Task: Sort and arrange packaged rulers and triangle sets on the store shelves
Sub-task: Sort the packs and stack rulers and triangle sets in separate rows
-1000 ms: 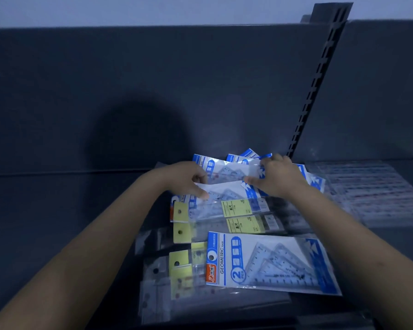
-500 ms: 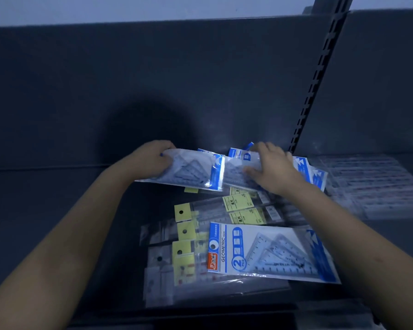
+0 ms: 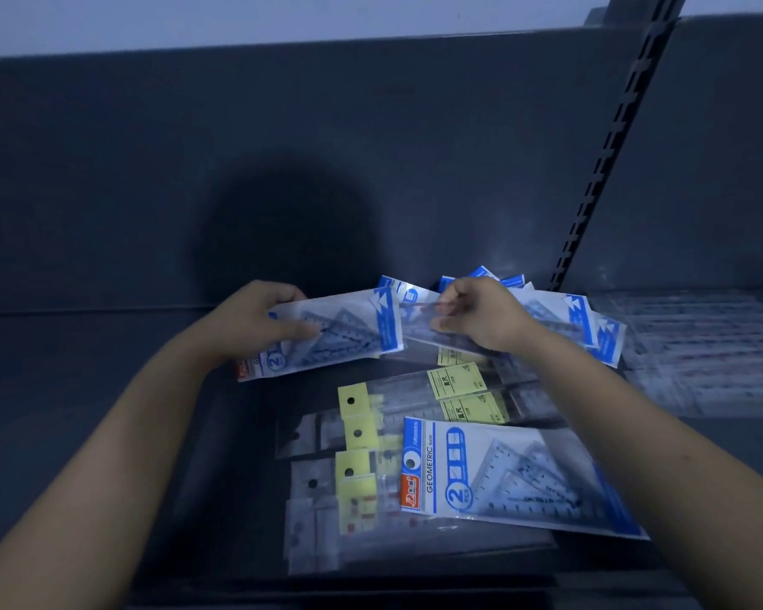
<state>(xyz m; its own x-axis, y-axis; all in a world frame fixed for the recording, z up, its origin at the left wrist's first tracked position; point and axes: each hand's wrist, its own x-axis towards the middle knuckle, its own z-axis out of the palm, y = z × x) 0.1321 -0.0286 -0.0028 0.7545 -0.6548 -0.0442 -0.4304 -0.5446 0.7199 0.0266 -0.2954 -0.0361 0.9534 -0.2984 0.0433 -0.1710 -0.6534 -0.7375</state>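
My left hand [image 3: 256, 323] grips a blue-and-white triangle set pack [image 3: 340, 332], held tilted above the dark shelf [image 3: 106, 389]. My right hand [image 3: 481, 314] pinches another clear pack [image 3: 419, 314] from the pile of triangle set packs [image 3: 591, 323] at the back. Another triangle set pack [image 3: 516, 477] marked "GEOMETRIC" lies flat near the front. Under and beside it lie ruler packs with yellow header cards [image 3: 459, 389], fanned out on the shelf.
A slotted upright post [image 3: 608, 147] divides the shelf's back panel. To the right lies a row of clear ruler packs [image 3: 701, 345]. The shelf's front lip [image 3: 371, 596] runs along the bottom.
My left hand has carried its triangle set pack leftward and a little toward me, away from the pile. My right hand has closed its fingers on a pack at the pile.
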